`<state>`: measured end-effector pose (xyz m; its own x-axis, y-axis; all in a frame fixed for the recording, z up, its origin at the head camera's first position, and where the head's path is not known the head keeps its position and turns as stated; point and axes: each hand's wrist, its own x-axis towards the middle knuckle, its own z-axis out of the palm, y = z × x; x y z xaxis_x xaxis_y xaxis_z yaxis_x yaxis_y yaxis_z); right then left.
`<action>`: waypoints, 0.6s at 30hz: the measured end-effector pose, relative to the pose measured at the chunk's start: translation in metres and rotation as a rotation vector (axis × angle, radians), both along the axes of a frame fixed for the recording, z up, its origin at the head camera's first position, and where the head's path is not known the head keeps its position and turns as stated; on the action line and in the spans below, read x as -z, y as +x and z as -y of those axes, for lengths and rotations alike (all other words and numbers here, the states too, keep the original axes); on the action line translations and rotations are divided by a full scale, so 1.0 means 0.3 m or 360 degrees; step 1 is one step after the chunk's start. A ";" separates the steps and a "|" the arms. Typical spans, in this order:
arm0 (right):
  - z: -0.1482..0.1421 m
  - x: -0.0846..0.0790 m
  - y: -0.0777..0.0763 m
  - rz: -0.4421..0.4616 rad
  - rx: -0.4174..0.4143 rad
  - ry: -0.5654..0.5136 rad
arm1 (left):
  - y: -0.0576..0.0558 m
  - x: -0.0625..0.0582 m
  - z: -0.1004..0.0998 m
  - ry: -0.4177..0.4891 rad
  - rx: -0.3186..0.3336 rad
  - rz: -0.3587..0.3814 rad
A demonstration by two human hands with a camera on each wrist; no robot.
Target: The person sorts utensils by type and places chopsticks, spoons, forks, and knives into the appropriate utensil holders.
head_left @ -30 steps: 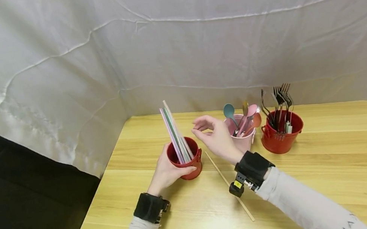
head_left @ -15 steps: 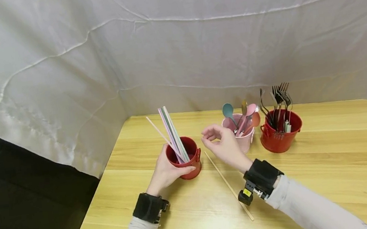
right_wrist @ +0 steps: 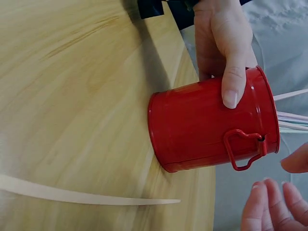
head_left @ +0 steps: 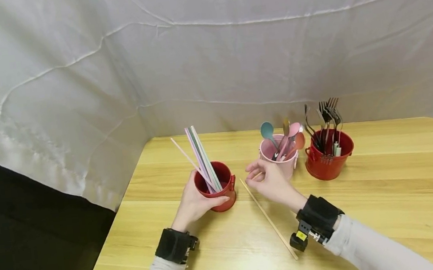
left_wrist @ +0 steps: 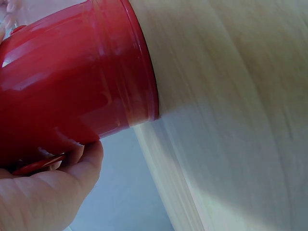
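Note:
My left hand grips a small red bucket standing on the table, fingers round its left side and thumb across the front. Several thin pastel chopsticks stand in it; a pink one leans further left than the rest. In the right wrist view, the left thumb lies on the bucket's wall, above its wire handle loop. My right hand hovers right of the bucket, fingers loosely bent and holding nothing. A pale wooden chopstick lies diagonally on the table below and left of it.
A pink bucket with several spoons stands behind the right hand. Further right, another red bucket holds several forks. Grey-white cloth hangs behind the wooden table; black cloth is at left.
The pink chopstick, upright at first, has tipped to the left in the bucket. My right hand has moved right and down, away from the bucket. The left hand keeps its grip.

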<state>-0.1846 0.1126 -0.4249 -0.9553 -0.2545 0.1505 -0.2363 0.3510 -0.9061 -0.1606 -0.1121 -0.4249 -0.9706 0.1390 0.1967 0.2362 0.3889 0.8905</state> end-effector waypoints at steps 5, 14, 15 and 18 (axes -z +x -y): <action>-0.013 0.019 0.023 0.0098 0.0012 0.0131 | 0.000 0.003 0.003 0.0013 0.0007 -0.0008; -0.023 0.053 0.058 0.0110 0.0052 0.0479 | 0.002 0.003 0.003 -0.0004 -0.0007 0.0016; -0.025 0.058 0.063 0.0098 0.0043 0.0515 | 0.002 0.003 0.003 -0.0001 -0.0007 0.0014; -0.031 0.068 0.075 0.0078 0.0018 0.0594 | 0.001 0.003 0.002 0.0004 -0.0001 0.0010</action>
